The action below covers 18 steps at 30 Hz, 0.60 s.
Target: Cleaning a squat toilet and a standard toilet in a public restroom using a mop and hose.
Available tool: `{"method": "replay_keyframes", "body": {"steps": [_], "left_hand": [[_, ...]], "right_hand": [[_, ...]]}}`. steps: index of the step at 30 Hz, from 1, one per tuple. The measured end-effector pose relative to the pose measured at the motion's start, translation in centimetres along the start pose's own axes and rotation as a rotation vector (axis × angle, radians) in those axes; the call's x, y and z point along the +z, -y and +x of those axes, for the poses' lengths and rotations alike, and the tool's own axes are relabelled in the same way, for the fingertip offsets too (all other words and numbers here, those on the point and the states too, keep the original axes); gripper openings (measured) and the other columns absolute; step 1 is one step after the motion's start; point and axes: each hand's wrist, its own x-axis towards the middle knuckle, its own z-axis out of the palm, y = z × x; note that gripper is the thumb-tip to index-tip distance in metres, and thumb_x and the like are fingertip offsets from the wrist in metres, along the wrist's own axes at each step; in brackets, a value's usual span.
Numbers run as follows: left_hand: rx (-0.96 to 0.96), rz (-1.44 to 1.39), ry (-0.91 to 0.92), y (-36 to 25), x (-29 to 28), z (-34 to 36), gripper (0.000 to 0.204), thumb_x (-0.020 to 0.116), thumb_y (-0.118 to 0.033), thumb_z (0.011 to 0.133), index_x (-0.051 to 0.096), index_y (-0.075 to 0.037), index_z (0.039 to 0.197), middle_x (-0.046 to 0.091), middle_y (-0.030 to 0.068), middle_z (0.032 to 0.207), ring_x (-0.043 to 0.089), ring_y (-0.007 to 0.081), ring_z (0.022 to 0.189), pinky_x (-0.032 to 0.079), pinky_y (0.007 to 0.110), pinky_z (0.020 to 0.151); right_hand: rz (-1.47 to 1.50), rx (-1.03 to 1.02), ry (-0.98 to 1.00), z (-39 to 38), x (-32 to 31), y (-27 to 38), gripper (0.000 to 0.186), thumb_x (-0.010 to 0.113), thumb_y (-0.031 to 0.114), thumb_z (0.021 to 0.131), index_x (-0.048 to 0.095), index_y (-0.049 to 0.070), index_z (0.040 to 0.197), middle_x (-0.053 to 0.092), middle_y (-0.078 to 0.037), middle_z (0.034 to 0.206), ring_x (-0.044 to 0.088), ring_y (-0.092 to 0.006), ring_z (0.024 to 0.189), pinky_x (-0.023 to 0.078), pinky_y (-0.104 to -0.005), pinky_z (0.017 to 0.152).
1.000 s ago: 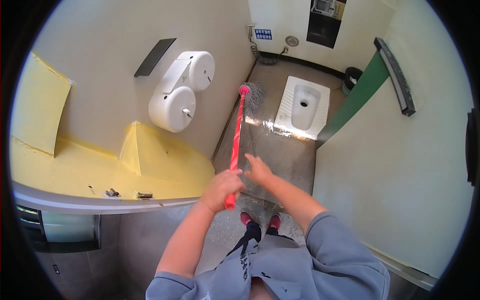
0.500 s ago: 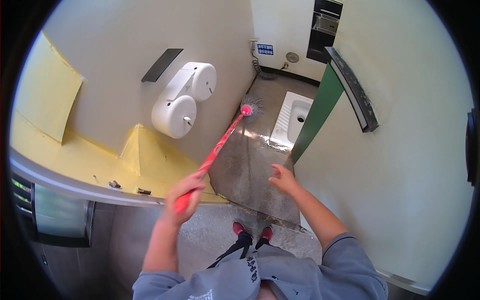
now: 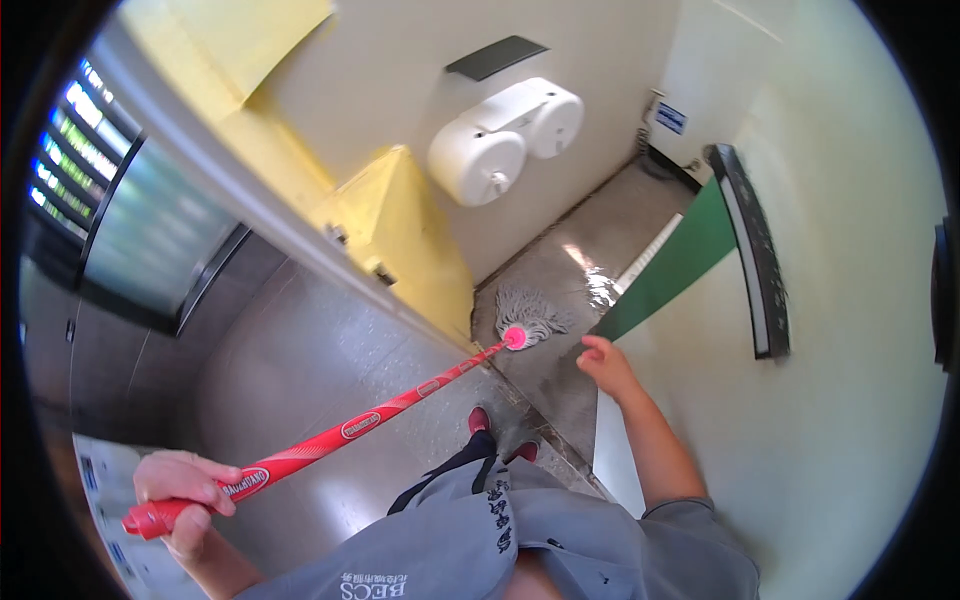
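My left hand (image 3: 187, 500) is wrapped round the upper end of a mop (image 3: 365, 421) with a red patterned handle. The handle slants away to the right, down to a pink socket and a grey string mop head (image 3: 528, 312). That head lies spread on the stall floor, just inside the threshold. My right hand (image 3: 607, 367) is held out beside the lower edge of the green door (image 3: 675, 268), fingers loosely bent and apart, with nothing in it. Whether its fingers touch the door I cannot tell.
A white double paper-roll dispenser (image 3: 480, 168) and a dark shelf (image 3: 498, 57) are on the stall wall. A yellow-edged partition (image 3: 405, 215) stands left. The grey floor (image 3: 625, 215) has wet, shiny patches. The squat toilet (image 3: 650, 254) is mostly behind the green door.
My left hand has drawn the handle back and to the left, bringing the mop head from deep in the stall to near the threshold. My view has turned left.
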Motion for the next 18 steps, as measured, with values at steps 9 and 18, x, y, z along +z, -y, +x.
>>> {"method": "replay_keyframes", "body": {"steps": [9, 18], "left_hand": [[0.171, -0.153, 0.115, 0.2, 0.4, -1.1, 0.018, 0.061, -0.017, 0.072, 0.059, 0.001, 0.075, 0.061, 0.0105, 0.06, 0.062, 0.0224, 0.057, 0.053, 0.03, 0.061], [0.202, -0.313, 0.316, 2.5, -3.2, -2.3, 0.016, 0.063, -0.005, 0.065, 0.063, 0.004, 0.078, 0.063, 0.0136, 0.068, 0.063, 0.0244, 0.063, 0.053, 0.032, 0.066]], "right_hand": [[-0.302, -0.122, 0.407, -3.2, 12.9, 2.5, 0.063, 0.067, 0.015, 0.066, 0.041, 0.01, 0.122, 0.052, -0.014, 0.102, 0.057, -0.0239, 0.083, 0.046, -0.0341, 0.074], [-0.521, -0.624, 0.33, 0.3, 22.4, 2.4, 0.036, 0.068, 0.015, 0.06, 0.055, 0.011, 0.092, 0.052, -0.011, 0.093, 0.051, -0.0288, 0.09, 0.042, -0.0353, 0.078]]}}
